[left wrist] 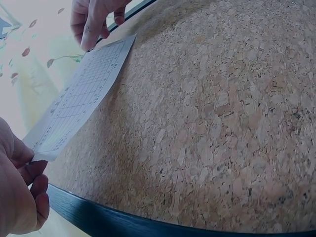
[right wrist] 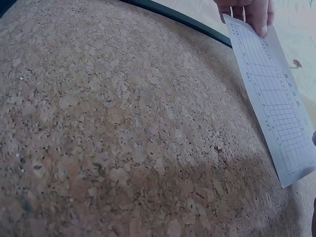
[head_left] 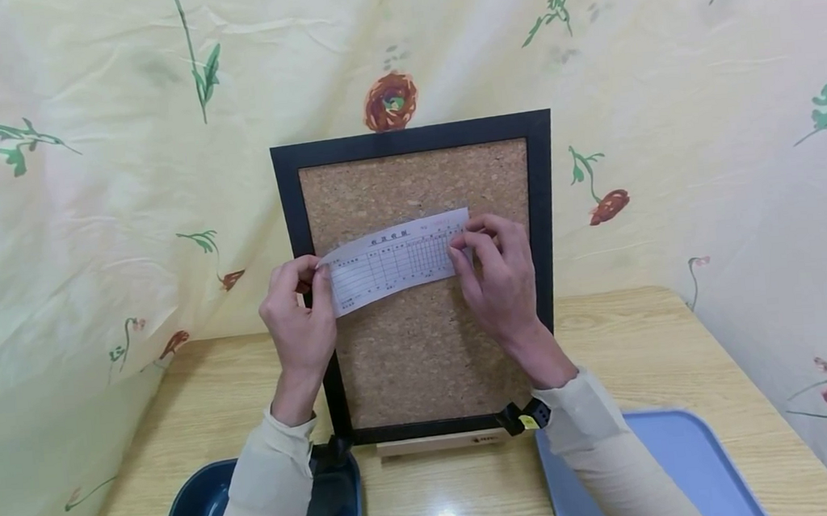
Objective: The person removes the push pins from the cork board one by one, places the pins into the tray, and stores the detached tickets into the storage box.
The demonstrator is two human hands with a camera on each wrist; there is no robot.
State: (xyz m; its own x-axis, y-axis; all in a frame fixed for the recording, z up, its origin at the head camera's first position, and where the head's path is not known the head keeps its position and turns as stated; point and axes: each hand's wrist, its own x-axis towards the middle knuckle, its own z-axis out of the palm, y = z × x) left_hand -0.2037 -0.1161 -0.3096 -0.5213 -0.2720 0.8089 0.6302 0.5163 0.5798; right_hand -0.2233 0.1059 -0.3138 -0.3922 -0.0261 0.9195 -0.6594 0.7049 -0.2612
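Between the left hand and right hand a slip is pinched by its short ends, its long axis spanning hand to hand, held against the corkboard behind.

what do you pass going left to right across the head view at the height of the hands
Pale floral cloth backdrop → left hand pinching the slip's left end → white printed paper slip on the black-framed cork board → right hand holding its right end → the board's black right frame edge.
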